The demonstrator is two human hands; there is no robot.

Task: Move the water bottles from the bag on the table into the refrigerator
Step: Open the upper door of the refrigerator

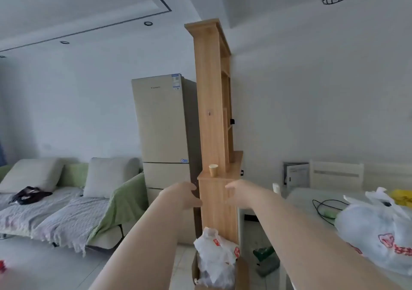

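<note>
A beige refrigerator stands closed against the far wall, left of a tall wooden shelf unit. At the right, a white plastic bag with red print lies on the table; no bottles show through it. Both my arms reach forward at mid-frame. My left hand and my right hand hang in the air with relaxed fingers, holding nothing, in front of the wooden unit.
The wooden shelf unit carries a paper cup on its ledge. Below my arms a cardboard box holds another white bag. A sofa with cushions fills the left. A black cable and yellow item lie on the table.
</note>
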